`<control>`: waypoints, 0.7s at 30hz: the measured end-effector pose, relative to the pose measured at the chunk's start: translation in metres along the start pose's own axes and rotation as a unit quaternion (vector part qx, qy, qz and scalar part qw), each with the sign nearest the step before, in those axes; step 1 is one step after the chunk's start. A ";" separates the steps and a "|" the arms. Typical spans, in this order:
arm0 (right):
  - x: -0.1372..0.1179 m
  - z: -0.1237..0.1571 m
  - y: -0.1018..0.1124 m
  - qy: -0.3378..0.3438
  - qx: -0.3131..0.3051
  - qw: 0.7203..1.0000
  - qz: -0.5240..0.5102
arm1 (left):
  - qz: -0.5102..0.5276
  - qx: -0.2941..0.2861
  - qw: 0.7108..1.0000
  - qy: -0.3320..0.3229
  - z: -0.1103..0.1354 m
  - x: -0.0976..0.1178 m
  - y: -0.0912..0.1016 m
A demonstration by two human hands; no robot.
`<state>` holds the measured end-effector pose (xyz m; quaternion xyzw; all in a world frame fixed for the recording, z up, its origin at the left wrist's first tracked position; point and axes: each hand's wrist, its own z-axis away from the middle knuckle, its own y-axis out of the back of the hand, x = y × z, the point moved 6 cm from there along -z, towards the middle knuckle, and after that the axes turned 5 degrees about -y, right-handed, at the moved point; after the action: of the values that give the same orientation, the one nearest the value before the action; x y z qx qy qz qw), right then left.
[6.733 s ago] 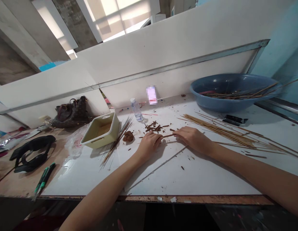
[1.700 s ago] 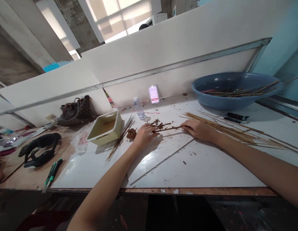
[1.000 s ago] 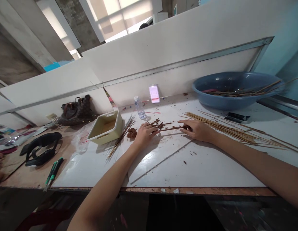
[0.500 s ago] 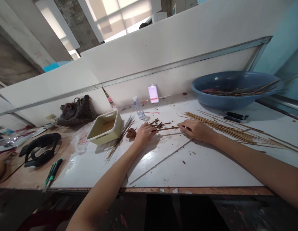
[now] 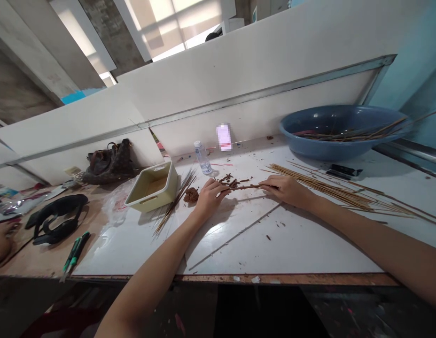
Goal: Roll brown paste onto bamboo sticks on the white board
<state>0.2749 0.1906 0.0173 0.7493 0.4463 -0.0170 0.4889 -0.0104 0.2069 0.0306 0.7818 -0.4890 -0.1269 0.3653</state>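
A thin stick (image 5: 245, 187) with a brown, uneven coating runs level between my two hands, just above the white table board. My left hand (image 5: 209, 195) pinches its left end between thumb and fingers. At the other end my right hand (image 5: 286, 190) grips it the same way, fingers bent. Behind the stick lie short brown broken pieces (image 5: 233, 182). A lump of brown, dough-like material (image 5: 191, 195) rests left of my left hand. Beyond my right hand spreads a bundle of thin, light-brown sticks (image 5: 327, 190).
A blue basin (image 5: 330, 150) holding sticks stands back right, near a black packet (image 5: 344, 171). Leftward are a yellow-green tub (image 5: 151, 203), dark thin sticks (image 5: 177, 202), a bottle (image 5: 203, 158), a handbag (image 5: 110, 164), green-handled cutters (image 5: 75, 253) and another person's hand (image 5: 2, 241).
Both hands keep hold of the stick, which has risen slightly off the board. My left fingers have shifted a little. At the far left, the other person's hand has moved.
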 end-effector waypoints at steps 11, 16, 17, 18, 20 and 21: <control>-0.004 0.003 -0.007 0.016 -0.003 1.000 0.004 | 0.003 0.021 0.998 -0.063 -0.003 0.015 0.003; -0.007 0.003 -0.004 0.029 0.015 0.999 0.007 | -0.002 0.039 0.995 -0.087 -0.003 0.017 0.004; -0.007 0.002 -0.004 0.026 0.021 0.999 0.014 | -0.004 0.039 0.996 -0.084 -0.003 0.017 0.004; -0.007 0.003 -0.004 0.023 0.026 0.999 0.023 | -0.007 0.041 0.996 -0.080 -0.004 0.017 0.004; -0.009 0.003 -0.006 0.024 0.036 0.998 0.047 | -0.008 0.044 0.996 -0.073 -0.004 0.018 0.004; -0.011 0.004 -0.008 0.029 0.039 0.997 0.060 | -0.007 0.046 0.996 -0.071 -0.004 0.019 0.004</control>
<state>0.2645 0.1815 0.0149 0.7937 0.4134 0.0171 0.4459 -0.0014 0.1915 0.0390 0.7904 -0.5137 -0.1618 0.2921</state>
